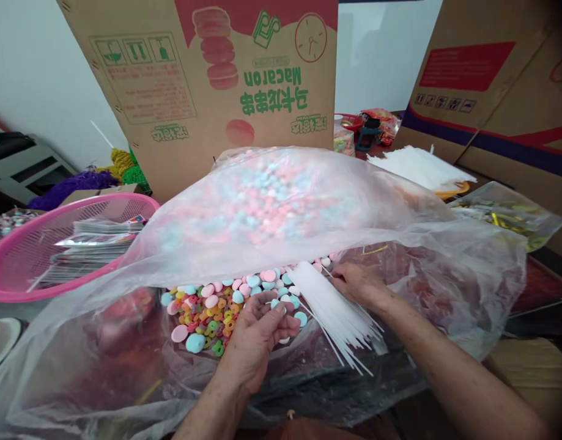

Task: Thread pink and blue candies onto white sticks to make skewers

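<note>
left hand (268, 319): half-curled over pastel candies (211, 301), grip could not be told | right hand (358, 283): nearly closed, thin stick (327, 271) pinched beside white stick bundle (333, 308)

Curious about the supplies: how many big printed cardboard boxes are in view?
2: the macaron box behind the filled plastic bag, and the red-and-purple-marked box at the right. More may be hidden.

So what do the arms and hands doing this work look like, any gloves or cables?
They're a person's. Each grip is a bare human hand, left hand and right hand, ungloved. No sleeve covers the visible left forearm or right forearm. I see no watch, bracelet, cable or marking.
</note>
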A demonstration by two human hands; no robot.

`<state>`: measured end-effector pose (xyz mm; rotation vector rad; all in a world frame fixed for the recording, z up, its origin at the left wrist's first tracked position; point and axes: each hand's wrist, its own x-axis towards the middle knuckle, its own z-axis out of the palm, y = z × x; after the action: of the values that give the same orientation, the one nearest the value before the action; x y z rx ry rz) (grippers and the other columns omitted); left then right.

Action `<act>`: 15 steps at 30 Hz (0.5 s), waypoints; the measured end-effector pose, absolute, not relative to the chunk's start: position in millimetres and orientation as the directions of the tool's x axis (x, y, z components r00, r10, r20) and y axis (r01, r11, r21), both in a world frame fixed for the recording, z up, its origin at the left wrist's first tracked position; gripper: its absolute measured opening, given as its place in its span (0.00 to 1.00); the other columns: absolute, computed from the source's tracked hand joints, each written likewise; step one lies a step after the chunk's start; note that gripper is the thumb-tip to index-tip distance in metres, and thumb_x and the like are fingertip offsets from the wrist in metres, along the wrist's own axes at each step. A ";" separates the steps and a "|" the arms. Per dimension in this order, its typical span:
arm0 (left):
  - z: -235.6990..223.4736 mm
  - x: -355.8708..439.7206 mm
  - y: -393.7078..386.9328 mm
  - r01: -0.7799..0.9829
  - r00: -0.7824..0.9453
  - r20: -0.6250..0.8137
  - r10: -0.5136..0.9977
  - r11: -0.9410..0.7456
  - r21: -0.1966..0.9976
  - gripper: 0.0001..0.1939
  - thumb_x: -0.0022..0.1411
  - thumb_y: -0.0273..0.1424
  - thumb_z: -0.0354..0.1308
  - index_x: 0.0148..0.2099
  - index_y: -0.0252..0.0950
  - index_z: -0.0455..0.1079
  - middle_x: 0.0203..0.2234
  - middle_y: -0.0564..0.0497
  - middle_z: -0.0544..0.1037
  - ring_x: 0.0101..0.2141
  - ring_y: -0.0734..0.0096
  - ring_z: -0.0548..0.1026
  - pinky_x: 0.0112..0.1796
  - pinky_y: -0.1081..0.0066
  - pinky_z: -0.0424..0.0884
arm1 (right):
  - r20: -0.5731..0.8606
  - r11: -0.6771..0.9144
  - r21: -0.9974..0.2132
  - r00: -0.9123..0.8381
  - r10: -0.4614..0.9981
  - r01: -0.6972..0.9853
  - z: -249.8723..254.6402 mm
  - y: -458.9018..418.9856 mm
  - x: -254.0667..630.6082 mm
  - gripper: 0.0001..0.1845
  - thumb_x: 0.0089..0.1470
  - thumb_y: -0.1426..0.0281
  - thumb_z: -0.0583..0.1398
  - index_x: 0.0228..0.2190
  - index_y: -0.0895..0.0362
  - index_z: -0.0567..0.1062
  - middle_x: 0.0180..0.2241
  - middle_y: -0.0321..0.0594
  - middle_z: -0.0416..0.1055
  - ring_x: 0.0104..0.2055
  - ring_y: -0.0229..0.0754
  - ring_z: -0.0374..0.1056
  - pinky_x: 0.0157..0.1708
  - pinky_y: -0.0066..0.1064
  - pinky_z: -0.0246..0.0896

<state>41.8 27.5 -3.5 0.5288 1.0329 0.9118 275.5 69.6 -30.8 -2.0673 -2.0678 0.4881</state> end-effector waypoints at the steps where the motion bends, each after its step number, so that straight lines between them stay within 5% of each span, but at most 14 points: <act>1: -1.3 38.8 25.3 -0.392 0.225 -0.490 0.842 0.539 0.746 0.16 0.47 0.28 0.65 0.38 0.33 0.64 0.32 0.47 0.76 0.26 0.72 0.75 0.28 0.72 0.72 | -0.122 -0.011 -0.350 -0.034 0.992 0.937 -33.1 72.0 280.9 0.10 0.47 0.73 0.54 0.20 0.58 0.74 0.22 0.38 0.70 0.27 0.38 0.63 0.28 0.26 0.55; 8: -2.7 29.6 21.8 -0.502 0.255 -0.504 0.825 0.558 0.660 0.21 0.43 0.22 0.66 0.42 0.33 0.68 0.26 0.51 0.75 0.27 0.71 0.75 0.32 0.71 0.74 | -0.025 0.000 -0.300 -0.008 1.000 0.954 -28.2 94.2 275.2 0.16 0.54 0.70 0.49 0.37 0.58 0.75 0.36 0.44 0.71 0.36 0.40 0.65 0.34 0.26 0.54; 15: -6.8 26.2 17.6 -0.585 0.209 -0.530 0.822 0.540 0.605 0.16 0.40 0.24 0.68 0.34 0.30 0.70 0.25 0.48 0.77 0.25 0.70 0.76 0.29 0.72 0.74 | -0.051 0.055 -0.292 -0.073 0.996 0.955 -45.4 108.9 263.3 0.09 0.47 0.73 0.56 0.32 0.60 0.74 0.32 0.44 0.69 0.34 0.41 0.64 0.32 0.27 0.53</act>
<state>26.2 17.6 -6.8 0.2991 0.9325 0.9985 263.3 108.9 -45.4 -2.0190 -2.1556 0.3751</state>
